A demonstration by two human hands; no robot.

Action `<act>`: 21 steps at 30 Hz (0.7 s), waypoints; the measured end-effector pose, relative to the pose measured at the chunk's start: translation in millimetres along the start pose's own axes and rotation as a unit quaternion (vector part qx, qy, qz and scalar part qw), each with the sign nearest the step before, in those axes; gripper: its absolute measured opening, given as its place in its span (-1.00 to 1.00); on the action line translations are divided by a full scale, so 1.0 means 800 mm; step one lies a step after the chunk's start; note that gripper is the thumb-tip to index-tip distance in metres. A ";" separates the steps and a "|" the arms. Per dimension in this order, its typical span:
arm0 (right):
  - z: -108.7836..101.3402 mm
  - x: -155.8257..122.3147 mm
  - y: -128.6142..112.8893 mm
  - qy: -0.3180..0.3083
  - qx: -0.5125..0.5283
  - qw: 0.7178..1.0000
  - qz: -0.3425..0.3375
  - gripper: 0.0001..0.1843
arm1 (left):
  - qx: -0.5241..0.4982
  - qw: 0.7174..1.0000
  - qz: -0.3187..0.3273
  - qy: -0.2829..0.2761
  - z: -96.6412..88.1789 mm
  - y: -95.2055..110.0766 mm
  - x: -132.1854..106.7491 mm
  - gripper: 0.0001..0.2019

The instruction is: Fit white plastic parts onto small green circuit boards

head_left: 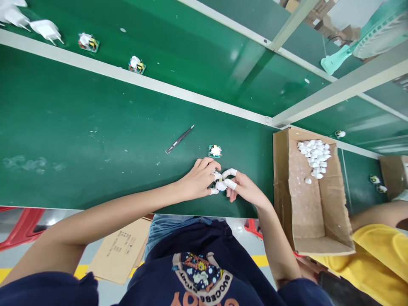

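Observation:
Close to the table's near edge, my left hand pinches a small circuit board that carries white and yellow parts. My right hand closes on the board's right side, its thumb and finger pressed against the white part. White finger cots cover the working fingertips of both hands. My fingers hide much of the board. Just beyond them a second circuit board with a white lump on top lies on the green table. Farther left rest black tweezers, touched by neither hand.
To my right stands an open cardboard box holding a heap of small white pieces. A shelf rail runs behind, with circuit boards and white plug adapters beyond it. A co-worker in a yellow garment sits at right.

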State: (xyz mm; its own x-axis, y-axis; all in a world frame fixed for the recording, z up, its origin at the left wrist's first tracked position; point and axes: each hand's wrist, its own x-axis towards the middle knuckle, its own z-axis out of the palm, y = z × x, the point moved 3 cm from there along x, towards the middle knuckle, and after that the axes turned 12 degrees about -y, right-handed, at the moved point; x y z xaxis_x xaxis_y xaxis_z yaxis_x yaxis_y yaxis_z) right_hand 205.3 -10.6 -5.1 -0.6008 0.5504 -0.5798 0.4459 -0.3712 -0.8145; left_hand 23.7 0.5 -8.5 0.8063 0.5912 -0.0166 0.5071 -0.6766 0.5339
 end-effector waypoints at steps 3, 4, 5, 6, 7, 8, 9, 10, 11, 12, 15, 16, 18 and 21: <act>0.001 -0.008 0.003 -0.001 -0.050 0.999 -0.012 -0.52 | 0.000 1.000 0.002 -0.011 -0.001 0.000 0.001 -0.87; 0.002 -0.011 0.004 0.021 -0.096 0.995 -0.010 -0.54 | 0.000 1.000 0.003 -0.013 -0.001 0.000 0.001 -0.88; 0.004 -0.013 0.005 0.047 -0.148 0.988 -0.009 -0.58 | -0.001 1.000 0.004 -0.014 -0.001 0.000 0.001 -0.89; 0.007 -0.014 0.005 0.072 -0.196 0.978 -0.012 -0.64 | -0.002 1.000 0.003 -0.012 -0.001 0.001 0.001 -0.89; 0.010 -0.015 0.005 0.093 -0.236 0.967 -0.020 -0.70 | -0.004 1.000 0.004 -0.010 -0.001 0.001 0.001 -0.89; 0.013 -0.015 0.006 0.105 -0.263 0.959 -0.029 -0.76 | -0.006 1.000 0.006 -0.007 -0.002 0.000 0.001 -0.89; 0.015 -0.014 0.006 0.112 -0.282 0.952 -0.039 -0.81 | -0.008 1.000 0.010 -0.005 -0.002 0.000 0.001 -0.89; 0.016 -0.012 0.007 0.119 -0.296 0.947 -0.048 -0.83 | -0.009 1.000 0.013 -0.002 -0.002 -0.001 0.001 -0.90; 0.017 -0.011 0.008 0.127 -0.307 0.942 -0.053 -0.83 | -0.009 1.000 0.017 0.000 -0.003 -0.002 0.000 -0.90; 0.017 -0.009 0.009 0.136 -0.315 0.938 -0.056 -0.81 | -0.010 1.000 0.020 0.001 -0.003 -0.003 0.000 -0.90; 0.014 -0.007 0.013 0.155 -0.295 0.940 -0.067 -0.71 | -0.009 1.000 0.017 0.005 -0.005 -0.007 0.000 -0.89; 0.013 -0.007 0.015 0.156 -0.275 0.946 -0.072 -0.64 | -0.008 1.000 0.014 0.006 -0.006 -0.007 0.001 -0.88; 0.013 -0.008 0.018 0.159 -0.247 0.952 -0.082 -0.55 | -0.005 1.000 0.011 0.005 -0.006 -0.007 0.001 -0.87; 0.017 -0.010 0.023 0.182 -0.251 0.945 -0.107 -0.59 | -0.003 1.000 0.004 0.000 -0.006 -0.005 0.002 -0.86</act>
State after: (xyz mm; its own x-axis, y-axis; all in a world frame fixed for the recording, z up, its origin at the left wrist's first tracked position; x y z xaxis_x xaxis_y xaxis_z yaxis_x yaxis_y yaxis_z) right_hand 209.1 -31.6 -15.8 -0.4860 0.8271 -0.2825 0.6539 0.1296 -0.7454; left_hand 21.7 6.4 -6.6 0.8101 0.5861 -0.0115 0.4984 -0.6783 0.5399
